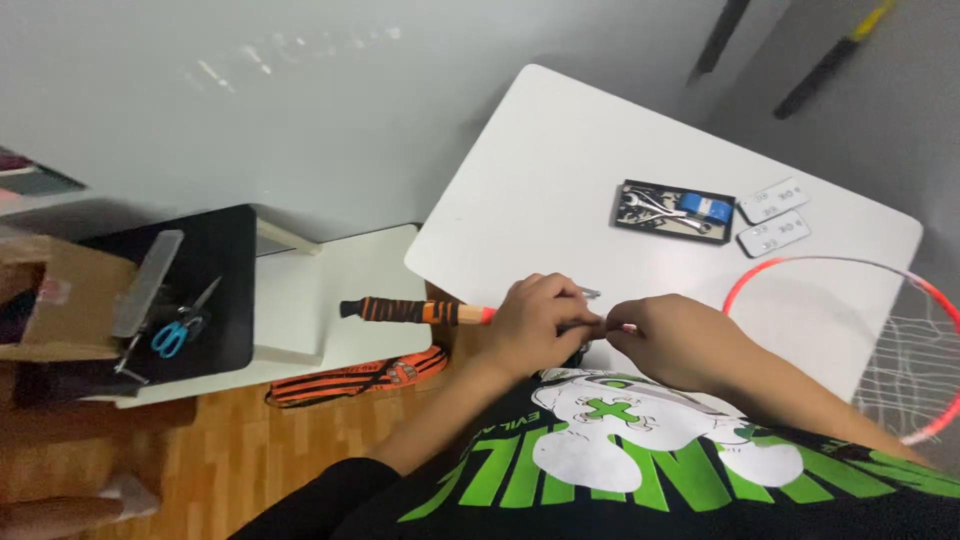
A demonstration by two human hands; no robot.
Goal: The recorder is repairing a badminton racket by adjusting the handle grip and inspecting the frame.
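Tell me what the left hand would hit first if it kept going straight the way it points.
The left hand points rightward along the racket shaft, so it would first meet the right hand, which sits right against it. Whether their fingertips already touch is unclear.

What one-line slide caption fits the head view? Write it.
Both hands, left hand and right hand, grip a red-framed badminton racket over a white table.

your hands (600, 330) hide the racket's shaft; its strung head (900, 350) runs off the frame's right edge.
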